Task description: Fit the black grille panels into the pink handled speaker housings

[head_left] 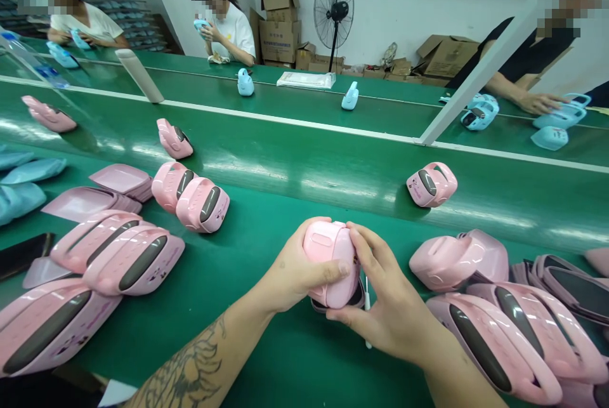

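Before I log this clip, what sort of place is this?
It looks like a factory assembly line: a green conveyor belt holds rows of pink plastic housings, and co-workers sit along it near cardboard boxes.

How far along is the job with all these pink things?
One looks finished: a pink plastic case sits apart on the green conveyor belt. In hand: the left hand and right hand grip another pink case, beside a thin white stick. Left: more pink cases lie piled at right.
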A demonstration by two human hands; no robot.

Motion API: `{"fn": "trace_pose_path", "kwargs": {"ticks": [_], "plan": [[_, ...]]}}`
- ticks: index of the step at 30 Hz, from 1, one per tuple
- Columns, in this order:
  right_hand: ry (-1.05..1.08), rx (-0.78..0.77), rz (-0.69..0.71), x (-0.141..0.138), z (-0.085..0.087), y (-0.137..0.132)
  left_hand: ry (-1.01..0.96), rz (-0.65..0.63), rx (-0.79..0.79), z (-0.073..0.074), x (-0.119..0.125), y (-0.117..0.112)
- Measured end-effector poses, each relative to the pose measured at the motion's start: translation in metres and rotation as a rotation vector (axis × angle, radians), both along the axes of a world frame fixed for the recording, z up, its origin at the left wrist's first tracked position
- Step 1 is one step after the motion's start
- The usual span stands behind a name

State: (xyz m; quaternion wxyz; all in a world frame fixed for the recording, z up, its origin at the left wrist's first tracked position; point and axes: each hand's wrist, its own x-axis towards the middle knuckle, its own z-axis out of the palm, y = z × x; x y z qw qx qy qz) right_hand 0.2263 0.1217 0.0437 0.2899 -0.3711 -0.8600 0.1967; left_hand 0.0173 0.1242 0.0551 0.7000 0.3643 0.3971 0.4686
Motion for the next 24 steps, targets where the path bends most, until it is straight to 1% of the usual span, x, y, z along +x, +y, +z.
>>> {"fn": "trace_pose_path", "kwargs": {"ticks": [5, 13, 18, 24], "plan": [[0.000, 0.016, 0.011, 0.002, 0.004, -0.004, 0.019, -0.002, 0.034, 0.002, 0.000, -0.003], [0.006, 0.037, 0.012, 0.002, 0.013, -0.006, 0.013, 0.042, 0.056, 0.007, 0.004, -0.006], [0.025, 0.064, 0.018, 0.000, 0.015, -0.006, 0.023, 0.067, 0.058, 0.004, 0.004, -0.007], [0.054, 0.115, 0.016, -0.004, 0.014, -0.006, 0.025, 0.072, 0.045, 0.003, 0.006, -0.009]]}}
